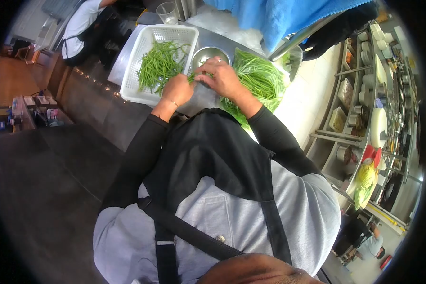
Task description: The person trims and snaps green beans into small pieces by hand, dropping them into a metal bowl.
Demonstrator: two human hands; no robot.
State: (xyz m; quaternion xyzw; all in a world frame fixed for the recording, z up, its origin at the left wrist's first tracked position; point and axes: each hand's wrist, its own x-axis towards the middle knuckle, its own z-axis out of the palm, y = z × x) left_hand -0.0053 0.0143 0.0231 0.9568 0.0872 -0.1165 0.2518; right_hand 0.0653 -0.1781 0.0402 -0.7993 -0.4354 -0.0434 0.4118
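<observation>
My left hand (pixel 177 90) is closed near the front right corner of a white perforated basket (pixel 127 80), with green beans between its fingers. Close beside it, my right hand (pixel 221 79) pinches at the same few beans, by the near side of a metal bowl (pixel 212 51). Small pale green bits show in that bowl. Loose cut green beans (pixel 158 66) lie heaped in the basket. To the right of my right hand, a clear plastic bag (pixel 258 78) is full of long green beans. My fingers partly hide the beans they hold.
A metal table (pixel 229 40) carries these things, with a drinking glass (pixel 167 13) at its back. A blue cloth (pixel 279 16) hangs behind. Shelves (pixel 359 99) with containers stand at right. One person (pixel 80 31) is at upper left, another (pixel 369 248) at lower right.
</observation>
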